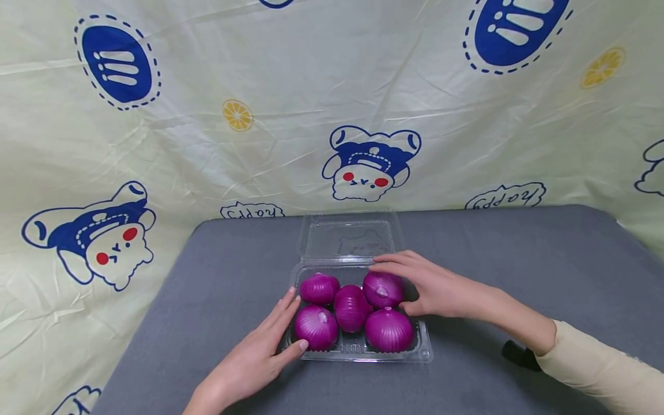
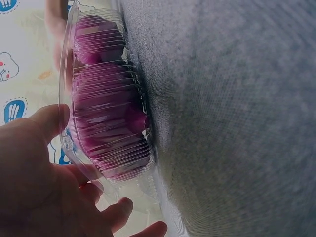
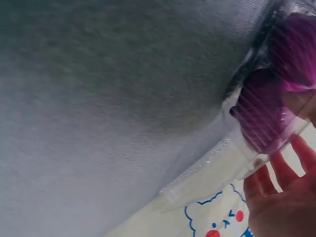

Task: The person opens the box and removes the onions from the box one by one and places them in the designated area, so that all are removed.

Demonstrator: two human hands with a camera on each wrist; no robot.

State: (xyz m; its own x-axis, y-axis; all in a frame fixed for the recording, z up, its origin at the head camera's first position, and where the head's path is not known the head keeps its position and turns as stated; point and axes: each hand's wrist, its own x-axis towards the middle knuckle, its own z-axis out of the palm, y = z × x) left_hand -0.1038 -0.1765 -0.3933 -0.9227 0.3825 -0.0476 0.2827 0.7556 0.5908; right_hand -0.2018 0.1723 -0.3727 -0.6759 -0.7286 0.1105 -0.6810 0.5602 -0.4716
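Note:
Several purple-red onions (image 1: pixel 353 308) sit in a clear plastic clamshell box (image 1: pixel 363 356) on the grey table. Its transparent lid (image 1: pixel 353 233) is folded back behind them. My left hand (image 1: pixel 254 356) lies along the box's left side, fingers extended, with its thumb at the front rim beside the front-left onion (image 1: pixel 316 327). At the back right, my right hand (image 1: pixel 427 285) arches over the onion there (image 1: pixel 383 288). Its fingers reach the back rim and the thumb lies beside that onion. The right wrist view shows these fingers (image 3: pixel 284 173) loosely extended by the rim.
A pale printed cloth (image 1: pixel 207 155) hangs behind the grey table (image 1: pixel 233 259). Some dark object (image 1: pixel 520 355) lies under the right forearm, partly hidden by it. In the left wrist view, ribbed clear box walls stand between the camera and the onions.

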